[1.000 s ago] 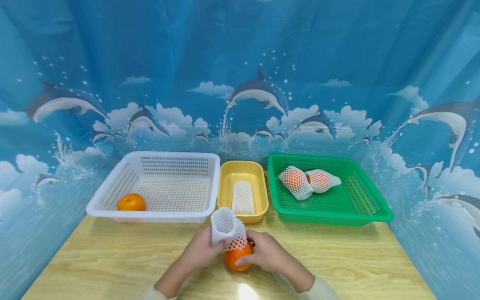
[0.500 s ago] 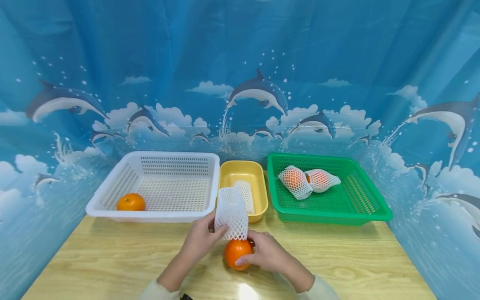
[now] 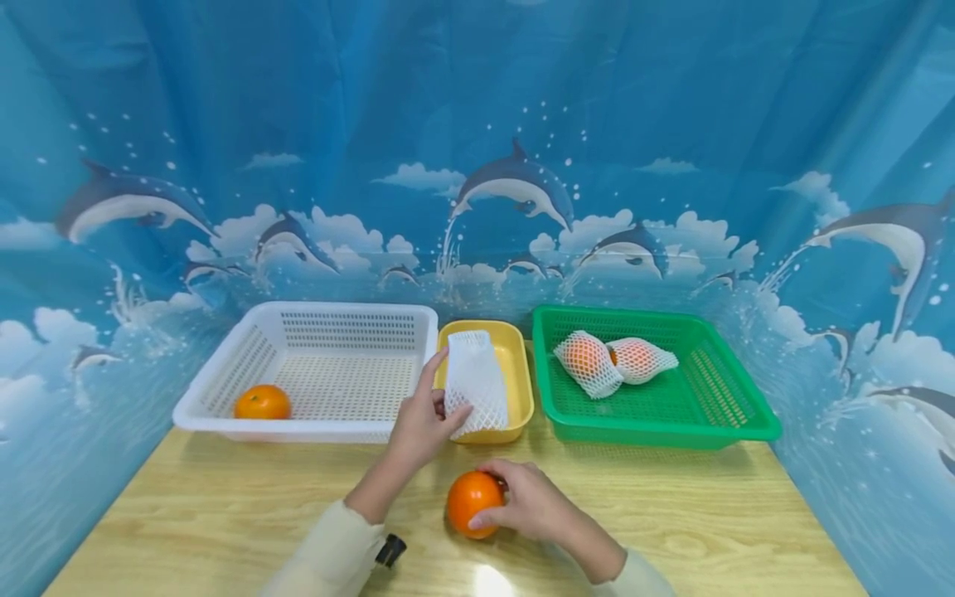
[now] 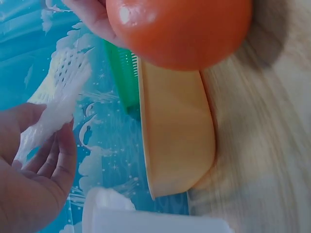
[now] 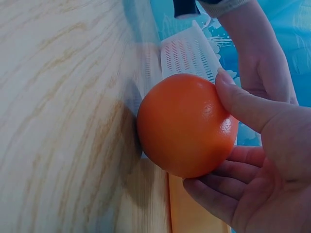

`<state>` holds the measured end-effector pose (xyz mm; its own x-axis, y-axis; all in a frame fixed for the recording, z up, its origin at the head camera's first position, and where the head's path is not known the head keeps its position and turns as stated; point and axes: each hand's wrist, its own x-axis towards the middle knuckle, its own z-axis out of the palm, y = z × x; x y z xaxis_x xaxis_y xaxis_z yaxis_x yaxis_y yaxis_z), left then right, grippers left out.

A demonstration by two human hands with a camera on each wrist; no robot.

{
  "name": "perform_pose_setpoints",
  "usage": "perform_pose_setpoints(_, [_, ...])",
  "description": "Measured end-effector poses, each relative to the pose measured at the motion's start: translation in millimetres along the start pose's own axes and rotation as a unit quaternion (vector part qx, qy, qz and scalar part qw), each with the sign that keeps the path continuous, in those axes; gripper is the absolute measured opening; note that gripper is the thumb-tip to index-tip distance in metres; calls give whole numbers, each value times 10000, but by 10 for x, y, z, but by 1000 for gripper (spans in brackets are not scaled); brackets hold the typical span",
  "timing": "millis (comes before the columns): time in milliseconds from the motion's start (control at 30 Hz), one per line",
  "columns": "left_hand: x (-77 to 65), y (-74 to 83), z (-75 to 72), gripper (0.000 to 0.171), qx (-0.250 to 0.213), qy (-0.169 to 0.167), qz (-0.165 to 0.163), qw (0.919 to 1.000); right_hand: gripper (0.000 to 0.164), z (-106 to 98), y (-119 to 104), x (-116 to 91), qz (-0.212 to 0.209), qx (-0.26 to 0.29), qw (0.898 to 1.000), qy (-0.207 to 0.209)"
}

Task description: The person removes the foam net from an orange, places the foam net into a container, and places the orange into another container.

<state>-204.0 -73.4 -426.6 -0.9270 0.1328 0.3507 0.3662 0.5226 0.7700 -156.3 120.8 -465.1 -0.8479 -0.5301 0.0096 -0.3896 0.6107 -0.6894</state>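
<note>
A: L hand (image 3: 421, 427) is out fwd by the yellow tray (image 3: 518, 377), thumb & fingers pinching a white foam net sleeve (image 3: 476, 385), gap betw 'em just the thin foam. Which way's it lie?

B: Long axis runs near-to-far, slight tilt: far end leans L, near end R. It's held up above the tray, per the L wrist cam.

A: And the orange (image 3: 475, 503)?

B: Round, glossy, nearer than the tray, at the worktop (image 3: 709, 514); can't tell which way its stem end pts. R hand (image 3: 533, 502) has it, thumb on the near side, fingers curved round, spread approx to the fruit's width.

A: Arms?

B: L forearm slants fwd & R, index reaching along the sleeve's L edge. R forearm slants fwd & L, hand low.

A: Sides: white basket (image 3: 336, 427) L w/ 1 loose mandarin-like fruit (image 3: 263, 403), green basket (image 3: 656, 436) R w/ 2 netted fruits (image 3: 585, 356).
</note>
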Motion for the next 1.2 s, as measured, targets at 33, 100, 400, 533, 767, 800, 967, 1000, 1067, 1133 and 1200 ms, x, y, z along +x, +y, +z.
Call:
perform_pose_setpoints(33, [28, 4, 29, 86, 0, 45, 17, 10000, 68, -1, 2, -2, 17, 15, 10000, -10])
perform_pose_setpoints(100, [88, 11, 88, 89, 14, 146, 45, 9999, 69, -3, 5, -3, 37, 40, 10000, -18])
perform_pose_setpoints(400, [315, 30, 359, 64, 245, -123, -381, 9989, 67, -13, 12, -17, -34, 85, 10000, 9])
perform_pose_setpoints(533, [375, 3, 465, 55, 508, -277, -534, 9969, 66, -12, 14, -15, -62, 94, 9999, 14])
perform_pose_setpoints(767, [415, -158, 614, 54, 679, -480, -921, 9923, 66, -8, 12, -13, -39, 89, 10000, 2])
perform_pose_setpoints(800, [416, -180, 630, 54, 757, -502, -973, 9911, 66, -7, 13, -12, -43, 80, 10000, -3])
perform_pose_setpoints(967, [426, -275, 676, 53, 1313, -534, -866, 9861, 66, 1, 20, -8, -72, 68, 10000, -8])
perform_pose_setpoints(1000, [429, -287, 679, 52, 1465, -511, -808, 9846, 66, 2, 21, -6, -78, 82, 9999, -5])
perform_pose_setpoints(1067, [437, -300, 685, 51, 1786, -500, -757, 9797, 66, 3, 23, -3, -87, 96, 9999, 3])
perform_pose_setpoints(1133, [446, -305, 688, 50, 2075, -476, -714, 9745, 66, 4, 23, -2, -89, 107, 9999, 2])
perform_pose_setpoints(1200, [452, -308, 690, 48, 2314, -473, -681, 9693, 66, 3, 21, -3, -89, 126, 9999, -15])
